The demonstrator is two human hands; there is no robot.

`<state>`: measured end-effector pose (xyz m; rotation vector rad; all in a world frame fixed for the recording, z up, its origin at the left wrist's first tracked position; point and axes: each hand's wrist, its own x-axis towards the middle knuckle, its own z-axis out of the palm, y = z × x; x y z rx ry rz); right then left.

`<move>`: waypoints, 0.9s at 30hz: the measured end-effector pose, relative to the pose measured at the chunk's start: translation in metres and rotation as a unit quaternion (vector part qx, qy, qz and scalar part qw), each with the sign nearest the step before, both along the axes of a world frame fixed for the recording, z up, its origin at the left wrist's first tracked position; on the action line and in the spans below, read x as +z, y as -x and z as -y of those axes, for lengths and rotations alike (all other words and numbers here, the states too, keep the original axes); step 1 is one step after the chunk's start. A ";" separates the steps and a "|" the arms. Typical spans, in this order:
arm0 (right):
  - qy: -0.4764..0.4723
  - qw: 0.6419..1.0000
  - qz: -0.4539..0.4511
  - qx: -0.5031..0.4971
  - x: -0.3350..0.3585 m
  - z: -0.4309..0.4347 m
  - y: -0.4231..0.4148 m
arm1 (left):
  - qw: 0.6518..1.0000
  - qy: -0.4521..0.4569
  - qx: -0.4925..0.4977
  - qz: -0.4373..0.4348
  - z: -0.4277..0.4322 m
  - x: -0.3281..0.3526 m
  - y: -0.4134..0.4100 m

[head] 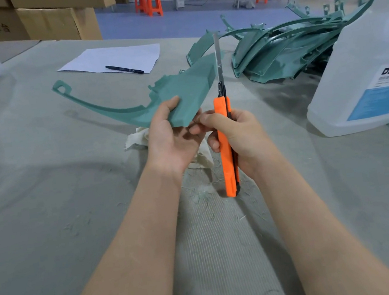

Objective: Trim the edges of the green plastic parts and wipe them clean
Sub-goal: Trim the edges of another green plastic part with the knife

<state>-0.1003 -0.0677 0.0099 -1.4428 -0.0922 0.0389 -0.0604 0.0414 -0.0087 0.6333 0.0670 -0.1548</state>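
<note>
Left hand [174, 135] grips the green part [180, 91] at its wide end, thumb on top, fingers under, holding it up off the table [44, 195]. Right hand [234, 136] is wrapped round the orange knife [225, 142], its blade [218, 55] run out v. long, lying along the part's right edge & pointing away.

Worries, imo: that much blade can flex or snap if pushed sideways. The part is held at one corner only, thin arm sticking out left w/ no support, so it may twist mid-cut & the blade gouge the face. The hands nearly touch, so a slip puts left fingertips in line.

Cloth [136, 138] lies under the hands. Pile of parts [287, 50] sits far right by the bottle [365, 66].
</note>
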 end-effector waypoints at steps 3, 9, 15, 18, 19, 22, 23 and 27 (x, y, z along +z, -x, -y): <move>-0.011 0.999 -0.004 0.041 0.000 -0.001 0.002 | 1.000 -0.004 0.005 0.002 0.000 0.000 0.001; 0.000 0.999 -0.002 0.040 0.001 -0.003 0.003 | 0.999 -0.040 -0.016 0.004 0.000 0.000 0.003; 0.003 1.000 -0.001 0.026 0.002 -0.004 0.005 | 0.998 -0.055 -0.015 0.002 0.000 0.000 0.002; 0.024 1.000 0.004 0.018 0.002 -0.005 0.004 | 0.997 -0.074 0.001 -0.008 0.000 -0.001 0.000; 0.032 0.999 0.005 0.015 0.001 -0.006 0.004 | 0.997 -0.078 0.004 -0.010 0.000 -0.001 0.000; 0.038 0.999 0.007 0.010 0.000 -0.008 0.004 | 0.997 -0.076 0.004 -0.010 -0.001 -0.002 0.000; 0.037 0.999 0.006 0.009 -0.001 -0.009 0.003 | 0.997 -0.075 0.004 -0.009 -0.001 -0.003 0.001; 0.031 1.000 -0.004 0.002 -0.002 -0.009 0.002 | 0.995 -0.094 0.013 0.002 -0.003 -0.003 0.001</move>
